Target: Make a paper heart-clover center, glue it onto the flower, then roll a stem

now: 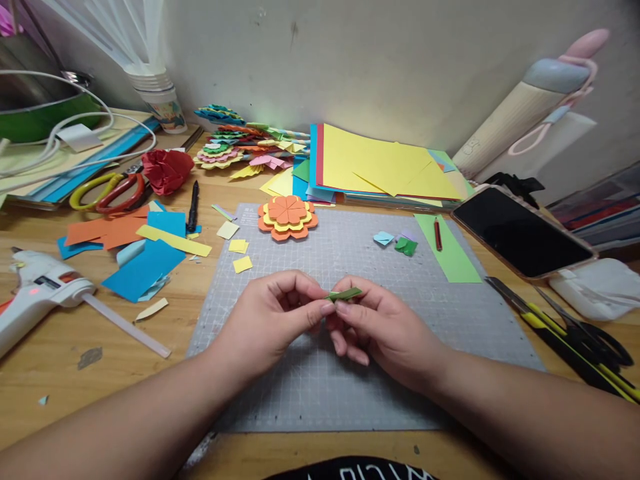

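My left hand and my right hand meet above the grey cutting mat. Between their thumbs and fingertips they pinch a small folded piece of green paper. Behind my left hand an orange and yellow layered paper flower lies on the mat. Small yellow paper squares lie left of that flower. Beyond my right hand are little folded paper pieces, one blue and one dark green. A light green paper strip with a short red pencil on it lies farther right.
A glue gun and blue paper scraps lie at left, near scissors and a crumpled red paper flower. Coloured sheets are stacked at the back. A phone, black scissors and a yellow-black cutter are at right.
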### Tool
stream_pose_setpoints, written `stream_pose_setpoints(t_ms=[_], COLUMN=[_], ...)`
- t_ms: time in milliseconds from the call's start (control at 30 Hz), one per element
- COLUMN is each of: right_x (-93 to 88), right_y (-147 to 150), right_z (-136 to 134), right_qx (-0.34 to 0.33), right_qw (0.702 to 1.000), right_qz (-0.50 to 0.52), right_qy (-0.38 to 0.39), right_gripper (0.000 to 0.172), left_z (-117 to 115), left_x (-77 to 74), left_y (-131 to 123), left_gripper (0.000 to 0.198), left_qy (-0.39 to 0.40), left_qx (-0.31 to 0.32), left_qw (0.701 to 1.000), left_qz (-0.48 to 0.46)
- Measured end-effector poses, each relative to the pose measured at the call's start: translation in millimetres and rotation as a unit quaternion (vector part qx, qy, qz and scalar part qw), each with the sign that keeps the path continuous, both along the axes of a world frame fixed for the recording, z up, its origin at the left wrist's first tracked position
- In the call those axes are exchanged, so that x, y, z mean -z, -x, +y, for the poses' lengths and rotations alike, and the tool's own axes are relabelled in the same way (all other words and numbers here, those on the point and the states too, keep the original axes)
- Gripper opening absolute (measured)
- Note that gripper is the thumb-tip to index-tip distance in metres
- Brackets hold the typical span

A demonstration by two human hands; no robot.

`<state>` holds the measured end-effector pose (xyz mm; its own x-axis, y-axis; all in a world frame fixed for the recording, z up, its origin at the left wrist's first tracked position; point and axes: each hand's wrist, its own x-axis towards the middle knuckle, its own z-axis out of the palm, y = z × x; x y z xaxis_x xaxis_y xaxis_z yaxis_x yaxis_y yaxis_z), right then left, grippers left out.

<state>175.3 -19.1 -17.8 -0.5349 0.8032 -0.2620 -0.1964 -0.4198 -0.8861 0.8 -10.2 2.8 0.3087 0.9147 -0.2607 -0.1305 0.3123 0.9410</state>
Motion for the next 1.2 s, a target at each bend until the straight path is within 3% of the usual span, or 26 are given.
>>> stream_pose_setpoints(t_ms=[500, 1200], right_x=[1.2, -1.3], right_y=[1.7, 2.7], right_z=[0.0, -1.0], right_qx=[0.027, 0.021], right_qw=[1.000, 0.999], right_qz=[-0.002, -0.010], right_qy=[-0.011, -0.027], right_gripper=[0.022, 0.024], left_z=[2.5, 0.6], left_x=[5.2, 5.3], left_y=[4.7, 5.8], left_gripper=[0.017, 0.017], left_qy=[0.033, 0.011], left_qx=[0.046, 0.058], left_qw=[0.998, 0.998], left_qz=[-0.001, 0.028])
